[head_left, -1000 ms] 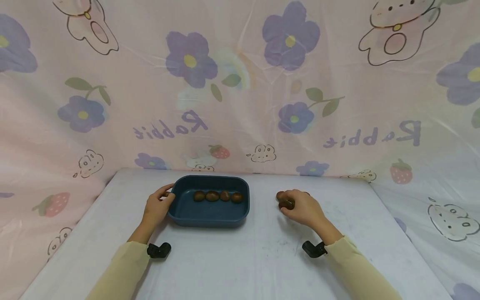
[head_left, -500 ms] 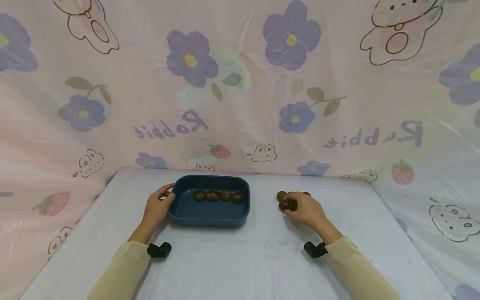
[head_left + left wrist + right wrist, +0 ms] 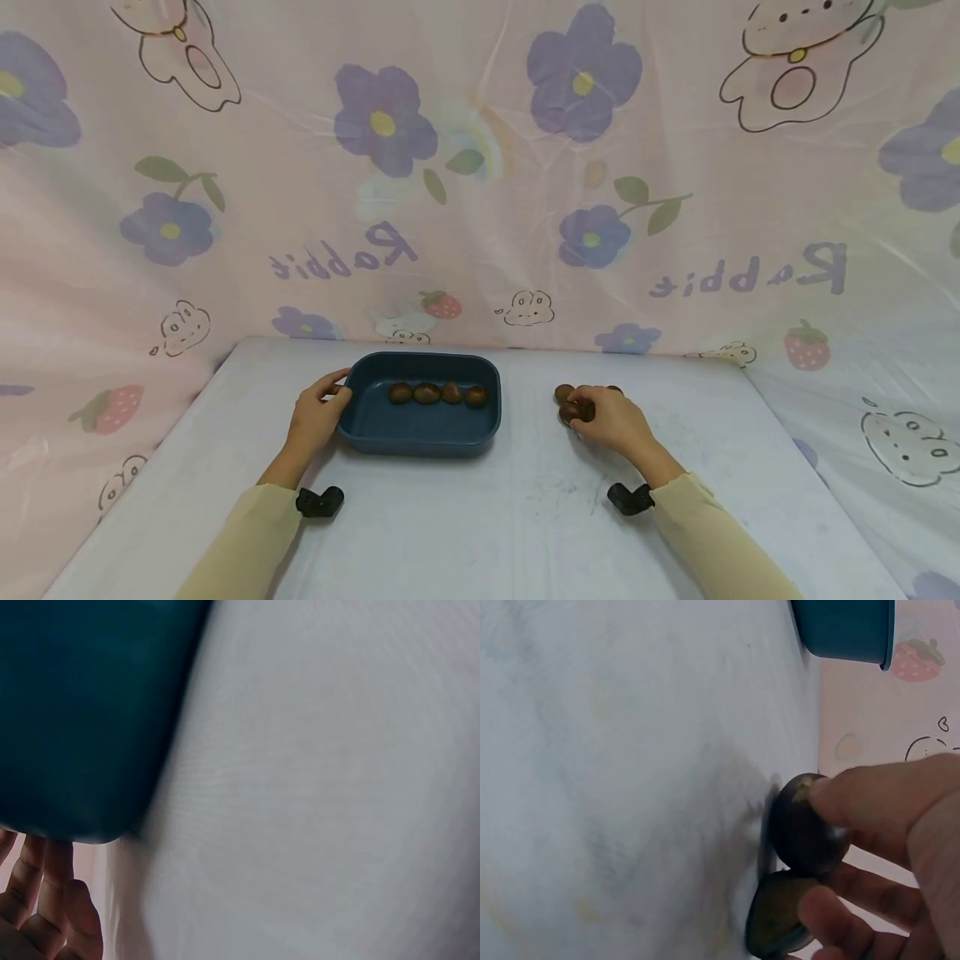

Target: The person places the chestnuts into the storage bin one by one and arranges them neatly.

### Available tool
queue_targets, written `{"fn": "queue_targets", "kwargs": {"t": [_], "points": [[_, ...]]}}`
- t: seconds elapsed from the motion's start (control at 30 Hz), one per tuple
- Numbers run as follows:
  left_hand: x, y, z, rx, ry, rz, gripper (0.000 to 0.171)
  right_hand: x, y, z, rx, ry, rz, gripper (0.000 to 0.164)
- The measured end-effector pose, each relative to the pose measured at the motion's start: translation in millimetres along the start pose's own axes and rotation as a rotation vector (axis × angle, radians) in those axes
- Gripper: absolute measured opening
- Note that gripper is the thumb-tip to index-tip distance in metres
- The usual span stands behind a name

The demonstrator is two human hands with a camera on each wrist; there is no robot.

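Observation:
A dark blue rectangular tray (image 3: 412,427) stands left of centre on the table, with several brown chestnuts (image 3: 427,392) lined up across it. My left hand (image 3: 313,421) rests at the tray's left end; in the left wrist view its fairly straight fingers (image 3: 56,881) touch the outer wall. Right of the tray, my right hand (image 3: 613,419) pinches a glossy chestnut (image 3: 802,832) between thumb and fingers, close over the table. Another chestnut (image 3: 776,915) with a tan patch sits right beside it, at the other fingers. The hand partly hides the small group of chestnuts there.
One chestnut (image 3: 563,392) shows just beyond the right hand's fingers, and another (image 3: 616,389) peeks out behind its knuckles. A white cloth covers the table (image 3: 480,525). A printed curtain (image 3: 480,208) hangs at its back and along both sides.
My right hand has shifted slightly right, and more of the chestnuts at its fingertips shows now. The left hand and tray have stayed in place.

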State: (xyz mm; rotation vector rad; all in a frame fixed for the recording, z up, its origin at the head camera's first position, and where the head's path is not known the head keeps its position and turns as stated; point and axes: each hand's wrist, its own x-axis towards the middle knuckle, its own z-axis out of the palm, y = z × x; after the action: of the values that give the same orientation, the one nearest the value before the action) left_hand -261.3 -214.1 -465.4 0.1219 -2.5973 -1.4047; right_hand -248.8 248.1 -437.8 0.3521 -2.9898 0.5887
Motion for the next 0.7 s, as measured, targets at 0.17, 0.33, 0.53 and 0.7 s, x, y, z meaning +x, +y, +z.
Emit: {"fn": "queue_targets", "kwargs": {"t": [0.17, 0.33, 0.53, 0.7], "points": [[-0.4, 0.1, -0.1, -0.002, 0.003, -0.005, 0.044, 1.2, -0.4, 0.9, 0.006, 0.004, -0.001, 0.030], [-0.5, 0.9, 0.2, -0.007, 0.004, -0.008, 0.044, 1.7, -0.6, 0.9, 0.003, 0.002, 0.007, 0.033], [-0.7, 1.0, -0.1, 0.001, -0.002, -0.007, 0.044, 1.9, -0.2, 0.7, -0.010, -0.002, 0.003, 0.037], [-0.6, 1.3, -0.1, 0.004, -0.003, -0.010, 0.045, 2.2, 0.4, 1.6, -0.026, 0.008, -0.012, 0.037]]}}
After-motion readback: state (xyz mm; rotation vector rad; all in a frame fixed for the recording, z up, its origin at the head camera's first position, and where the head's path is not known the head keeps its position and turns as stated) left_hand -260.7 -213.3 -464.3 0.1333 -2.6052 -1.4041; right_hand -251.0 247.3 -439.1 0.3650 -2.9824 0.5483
